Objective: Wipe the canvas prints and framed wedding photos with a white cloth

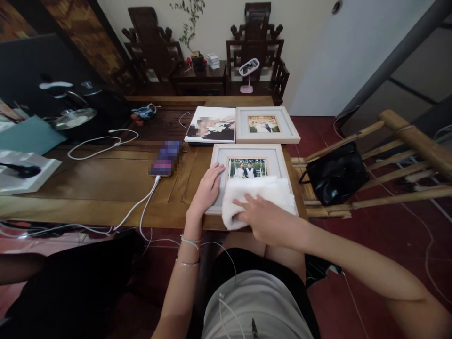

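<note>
The cloth (259,197) looked white, soft and fluffy. The picture frame (249,157) was pale matt wood with a glossy photo face. The counter (106,179) was brown polished wood, grooved.

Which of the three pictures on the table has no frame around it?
The far-left picture, a plain print. The picture beside it and the near picture, under the left hand and white cloth, have pale frames.

A fluffy white cloth (259,197) is covering the near half of the pale wooden picture frame (247,155). At eleven o'clock of it, a pixel-blurred purple phone (166,158) is lying unreadable; the unframed photo print (211,125) is showing blurred faces.
</note>
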The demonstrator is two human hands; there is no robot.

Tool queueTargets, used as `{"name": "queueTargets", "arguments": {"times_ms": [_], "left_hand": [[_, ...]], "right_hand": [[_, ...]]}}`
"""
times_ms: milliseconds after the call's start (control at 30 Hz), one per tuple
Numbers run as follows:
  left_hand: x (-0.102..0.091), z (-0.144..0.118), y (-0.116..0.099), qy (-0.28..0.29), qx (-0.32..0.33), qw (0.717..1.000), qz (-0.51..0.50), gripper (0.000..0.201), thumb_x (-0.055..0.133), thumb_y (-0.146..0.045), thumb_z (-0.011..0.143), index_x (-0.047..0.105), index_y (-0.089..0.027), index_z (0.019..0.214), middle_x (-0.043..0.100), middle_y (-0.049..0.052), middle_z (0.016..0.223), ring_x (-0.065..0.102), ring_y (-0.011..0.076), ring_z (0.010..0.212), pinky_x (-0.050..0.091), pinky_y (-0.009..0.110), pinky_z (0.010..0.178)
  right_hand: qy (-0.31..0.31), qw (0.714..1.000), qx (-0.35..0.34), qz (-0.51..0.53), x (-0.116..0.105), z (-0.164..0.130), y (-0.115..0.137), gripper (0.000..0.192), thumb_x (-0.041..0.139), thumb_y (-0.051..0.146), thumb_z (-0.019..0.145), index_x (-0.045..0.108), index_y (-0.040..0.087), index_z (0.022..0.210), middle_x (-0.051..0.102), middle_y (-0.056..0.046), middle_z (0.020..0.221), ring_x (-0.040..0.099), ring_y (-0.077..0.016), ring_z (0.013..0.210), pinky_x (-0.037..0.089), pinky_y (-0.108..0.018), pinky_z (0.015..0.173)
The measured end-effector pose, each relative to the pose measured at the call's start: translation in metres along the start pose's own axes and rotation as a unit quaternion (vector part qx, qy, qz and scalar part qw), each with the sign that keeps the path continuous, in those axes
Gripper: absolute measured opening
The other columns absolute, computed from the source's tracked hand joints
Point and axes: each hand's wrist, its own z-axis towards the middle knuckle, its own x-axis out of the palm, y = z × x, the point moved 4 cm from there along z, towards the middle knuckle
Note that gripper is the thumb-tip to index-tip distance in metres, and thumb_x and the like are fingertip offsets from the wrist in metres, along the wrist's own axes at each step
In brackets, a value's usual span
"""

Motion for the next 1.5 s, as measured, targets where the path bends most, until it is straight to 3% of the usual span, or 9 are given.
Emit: {"name": "queueTargets", "arguments": {"times_ms": [167,433,533,633,833,1000,1200,1333,1500], "left_hand": [[-0.005,-0.002,-0.005,-0.012,-0.053,0.998,-0.044,0.044,0.028,-0.038,0.102,0.050,-0.019,0.134,0.050,0.011,0.143,0.042,0.0217,0.136,0.030,0.045,0.117],[-0.008,-0.005,-0.009,-0.023,-0.024,0.997,-0.076,0.052,0.025,-0.045,0.102,0.034,-0.021,0.146,0.036,0.011,0.153,0.034,0.0222,0.141,0.024,0.043,0.118],[-0.008,-0.004,-0.006,-0.028,-0.022,0.997,-0.067,0.052,0.027,-0.046,0.101,0.033,-0.021,0.147,0.037,0.011,0.152,0.035,0.0227,0.141,0.026,0.043,0.118],[-0.008,-0.003,-0.005,-0.029,-0.023,0.997,-0.062,0.053,0.028,-0.048,0.101,0.034,-0.022,0.146,0.037,0.011,0.153,0.035,0.0228,0.140,0.026,0.043,0.118],[-0.006,-0.002,-0.005,-0.014,-0.031,0.998,-0.060,0.051,0.022,-0.047,0.101,0.045,-0.022,0.140,0.044,0.008,0.149,0.036,0.0201,0.140,0.025,0.042,0.119],[0.000,0.000,-0.003,-0.002,-0.020,1.000,-0.014,0.043,0.033,-0.039,0.100,0.057,-0.016,0.127,0.052,0.012,0.141,0.038,0.0217,0.139,0.028,0.046,0.117],[0.003,0.000,-0.001,-0.012,-0.008,1.000,-0.003,0.040,0.034,-0.036,0.100,0.059,-0.017,0.125,0.056,0.011,0.137,0.038,0.0220,0.139,0.029,0.049,0.116],[0.004,0.000,0.001,-0.005,-0.021,1.000,-0.013,0.042,0.033,-0.039,0.100,0.059,-0.018,0.125,0.055,0.010,0.138,0.036,0.0219,0.140,0.027,0.049,0.117],[0.004,0.001,0.004,0.009,-0.049,0.999,-0.019,0.044,0.031,-0.041,0.100,0.058,-0.019,0.126,0.054,0.009,0.140,0.035,0.0222,0.140,0.025,0.049,0.118]], "right_hand": [[-0.043,0.999,0.005,-0.019,0.012,0.023,0.002,0.040,0.053,0.008,0.080,0.066,0.016,0.117,0.045,-0.013,0.147,0.037,-0.0410,0.134,0.033,-0.062,0.105],[-0.066,0.989,0.104,-0.084,0.003,0.092,-0.071,0.038,0.046,0.009,0.088,0.065,0.013,0.121,0.036,-0.010,0.153,0.024,-0.0370,0.142,0.021,-0.055,0.114],[-0.090,0.982,0.130,-0.098,-0.004,0.104,-0.076,0.039,0.041,0.010,0.092,0.064,0.009,0.123,0.038,-0.015,0.151,0.025,-0.0385,0.141,0.023,-0.051,0.114],[-0.083,0.984,0.121,-0.099,-0.001,0.096,-0.055,0.035,0.045,0.012,0.090,0.067,0.009,0.117,0.045,-0.018,0.145,0.034,-0.0396,0.137,0.028,-0.051,0.112],[-0.076,0.995,0.025,-0.068,0.009,0.044,-0.002,0.029,0.049,0.009,0.085,0.074,0.011,0.101,0.053,-0.018,0.138,0.042,-0.0367,0.133,0.034,-0.049,0.109],[-0.048,0.995,0.072,-0.049,0.010,0.000,-0.015,0.033,0.050,0.003,0.079,0.074,0.011,0.100,0.052,-0.014,0.141,0.039,-0.0369,0.135,0.033,-0.049,0.112],[-0.018,0.983,0.166,-0.071,-0.001,-0.053,-0.039,0.039,0.050,-0.004,0.067,0.075,0.012,0.092,0.059,-0.015,0.132,0.047,-0.0365,0.129,0.042,-0.049,0.105],[-0.022,0.983,0.160,-0.085,-0.005,-0.044,-0.031,0.034,0.050,-0.001,0.070,0.075,0.013,0.090,0.064,-0.017,0.123,0.054,-0.0358,0.120,0.044,-0.048,0.102],[-0.052,0.995,0.076,-0.028,0.002,0.011,-0.003,0.029,0.048,0.005,0.080,0.073,0.011,0.094,0.058,-0.019,0.128,0.051,-0.0360,0.122,0.043,-0.048,0.100]]}}
